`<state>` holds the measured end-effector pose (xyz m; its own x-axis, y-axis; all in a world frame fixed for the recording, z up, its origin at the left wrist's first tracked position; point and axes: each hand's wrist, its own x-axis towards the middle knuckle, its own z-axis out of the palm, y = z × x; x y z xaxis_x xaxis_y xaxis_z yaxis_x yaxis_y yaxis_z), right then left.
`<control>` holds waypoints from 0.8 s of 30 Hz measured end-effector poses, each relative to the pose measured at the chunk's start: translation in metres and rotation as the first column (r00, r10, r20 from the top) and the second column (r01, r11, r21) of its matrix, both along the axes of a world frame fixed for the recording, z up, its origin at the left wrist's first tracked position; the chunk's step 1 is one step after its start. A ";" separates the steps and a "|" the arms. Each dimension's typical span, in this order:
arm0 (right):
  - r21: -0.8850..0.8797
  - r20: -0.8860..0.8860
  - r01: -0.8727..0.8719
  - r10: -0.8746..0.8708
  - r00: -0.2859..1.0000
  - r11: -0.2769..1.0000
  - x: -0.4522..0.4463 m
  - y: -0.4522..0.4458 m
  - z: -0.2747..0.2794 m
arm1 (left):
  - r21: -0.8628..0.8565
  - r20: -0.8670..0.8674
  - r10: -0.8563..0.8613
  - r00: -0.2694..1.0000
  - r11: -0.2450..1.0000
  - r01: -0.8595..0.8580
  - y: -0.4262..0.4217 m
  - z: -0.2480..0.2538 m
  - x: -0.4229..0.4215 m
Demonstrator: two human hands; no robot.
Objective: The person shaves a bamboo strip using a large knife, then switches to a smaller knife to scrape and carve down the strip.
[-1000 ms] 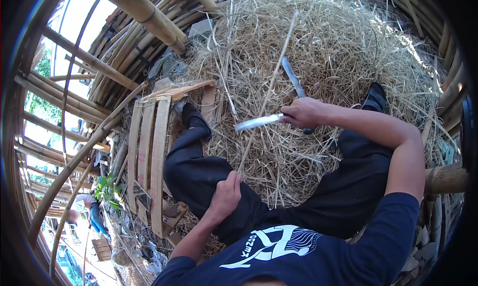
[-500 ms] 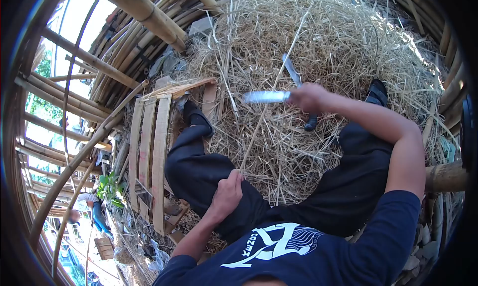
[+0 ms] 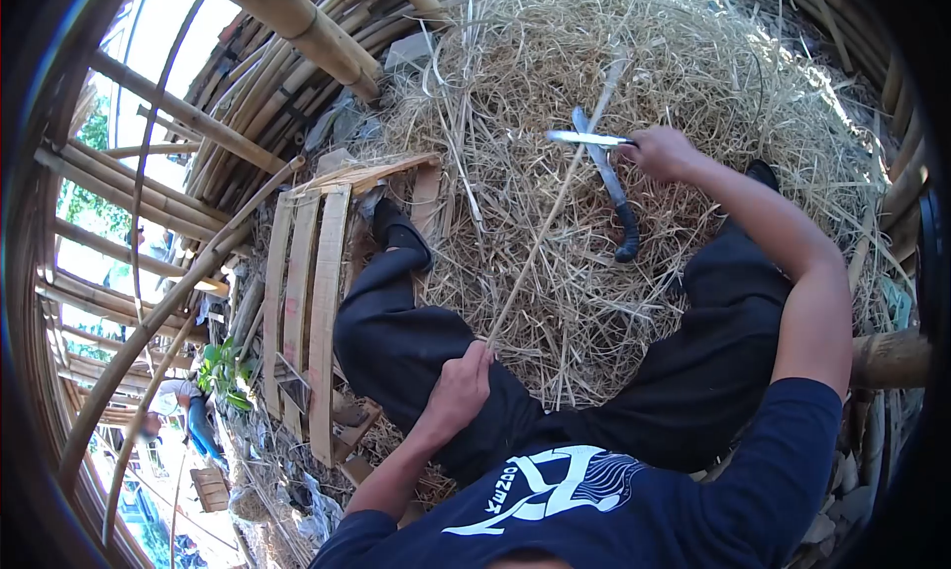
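My left hand [image 3: 462, 385] is closed on the near end of a long thin bamboo strip [image 3: 535, 247], just above my left thigh. The strip slants up and away over the straw. In my closed right hand [image 3: 666, 155] is a knife [image 3: 584, 138], its bright blade pointing left and crossing the strip; whether it touches cannot be made out. Below that blade, a second, curved knife [image 3: 605, 173] with a dark handle lies on the shavings between my feet.
Pale straw-like shavings [image 3: 693, 84] cover the ground ahead. By my left foot stands a slatted wooden crate [image 3: 325, 311]. Bamboo poles [image 3: 307, 39] form a frame and stacks at the left. Another person [image 3: 190, 411] is outside at the lower left.
My right hand with the knife has moved away and to the right, further along the strip. The left hand keeps its grip, and more of the lying knife shows.
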<state>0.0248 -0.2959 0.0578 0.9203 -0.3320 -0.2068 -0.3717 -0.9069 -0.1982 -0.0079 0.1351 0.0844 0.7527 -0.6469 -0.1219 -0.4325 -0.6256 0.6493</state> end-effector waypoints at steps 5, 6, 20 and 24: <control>0.244 0.176 -0.051 0.008 0.984 0.968 -0.015 0.045 -0.012 | -0.039 0.001 -0.025 1.000 0.999 0.025 -0.006 -0.004 0.004; 0.155 0.137 -0.219 0.198 0.971 0.964 -0.020 0.057 -0.006 | -0.039 0.004 -0.030 1.000 0.999 0.030 -0.009 -0.004 0.006; 0.074 0.063 -0.331 0.326 0.943 0.941 -0.031 0.029 -0.008 | -0.008 -0.021 -0.084 0.996 0.996 0.084 0.010 0.014 -0.010; -0.057 0.091 -0.106 0.111 0.990 0.993 -0.031 -0.046 -0.022 | 0.049 -0.094 -0.078 0.993 0.995 0.083 0.026 0.032 -0.022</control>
